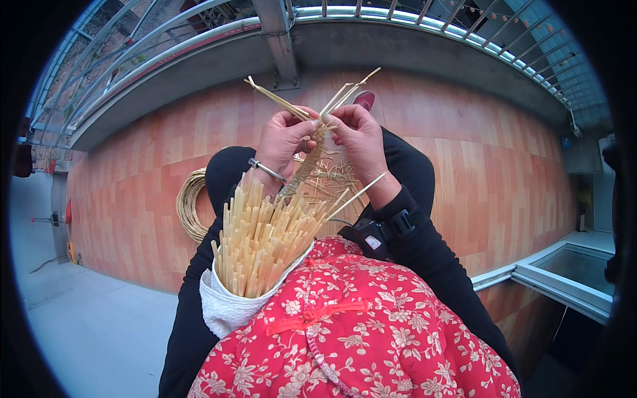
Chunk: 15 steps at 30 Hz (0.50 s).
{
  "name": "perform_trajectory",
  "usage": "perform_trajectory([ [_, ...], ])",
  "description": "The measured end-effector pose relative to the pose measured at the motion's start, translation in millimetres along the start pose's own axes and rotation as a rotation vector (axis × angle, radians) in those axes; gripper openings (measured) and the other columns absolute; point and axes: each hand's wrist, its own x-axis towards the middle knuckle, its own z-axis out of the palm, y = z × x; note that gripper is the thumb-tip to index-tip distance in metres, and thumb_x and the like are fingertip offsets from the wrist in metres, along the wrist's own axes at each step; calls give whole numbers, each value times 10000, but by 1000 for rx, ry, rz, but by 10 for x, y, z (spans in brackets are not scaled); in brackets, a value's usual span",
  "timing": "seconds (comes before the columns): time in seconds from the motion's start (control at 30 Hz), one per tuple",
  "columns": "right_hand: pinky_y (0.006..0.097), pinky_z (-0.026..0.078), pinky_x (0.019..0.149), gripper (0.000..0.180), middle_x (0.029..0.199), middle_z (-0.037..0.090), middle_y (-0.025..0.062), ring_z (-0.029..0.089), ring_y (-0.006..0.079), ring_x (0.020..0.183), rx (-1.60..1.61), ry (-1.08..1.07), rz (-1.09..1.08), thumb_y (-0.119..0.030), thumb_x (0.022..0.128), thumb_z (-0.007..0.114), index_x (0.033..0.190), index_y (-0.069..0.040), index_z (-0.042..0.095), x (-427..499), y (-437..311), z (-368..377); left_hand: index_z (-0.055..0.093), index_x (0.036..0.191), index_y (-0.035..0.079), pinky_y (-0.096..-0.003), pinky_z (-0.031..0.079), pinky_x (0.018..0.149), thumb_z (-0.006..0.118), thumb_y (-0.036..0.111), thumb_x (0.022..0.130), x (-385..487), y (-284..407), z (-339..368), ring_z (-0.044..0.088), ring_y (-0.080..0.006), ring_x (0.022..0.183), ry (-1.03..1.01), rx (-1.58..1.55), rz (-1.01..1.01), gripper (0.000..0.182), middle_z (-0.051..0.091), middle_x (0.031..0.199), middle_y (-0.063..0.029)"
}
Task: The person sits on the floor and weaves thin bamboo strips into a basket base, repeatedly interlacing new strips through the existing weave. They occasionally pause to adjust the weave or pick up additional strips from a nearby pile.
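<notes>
Between my two hands is a flat straw braid (307, 168), its loose straw ends fanning out beyond my fingers. My left hand (284, 139), with a silver bangle at the wrist, pinches the braid's top edge and the straws that lean left (278, 98). Thumb and fingers of my right hand (359, 142) grip the braid close by, where other straws (342, 97) lean up to the right. The lower end of the braid passes behind a thick bundle of cut straw (259, 244), wrapped in a white towel (224, 308) against my lap.
A coil of finished straw braid (191, 209) lies on the wood-patterned floor (124, 199) beside my left knee. Straw scraps (331, 179) litter the floor between my legs. Ahead stands a low wall (408, 54) with metal railings. A window frame (552, 278) is at the right.
</notes>
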Motion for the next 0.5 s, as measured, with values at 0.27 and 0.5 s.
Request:
perform_trajectory([
  [0.27, 189, 419, 587, 151, 749, 580, -20, 501, 39, 642, -251, -63, -222, -153, 878, 669, 863, -14, 613, -48, -45, 17, 590, 978, 23, -183, 531, 553, 632, 26, 844, 33, -10, -11, 633, -119, 688, 70, -45, -80, 140, 638, 856, -58],
  [0.5, 188, 433, 609, 172, 795, 599, -11, 528, 53, 682, 66, -79, 45, -163, 891, 656, 933, -3, 606, -12, 19, -20, 589, 982, 22, -187, 534, 555, 640, 30, 841, 8, -28, 6, 635, -115, 708, 88, 5, 2, 150, 636, 866, -58],
])
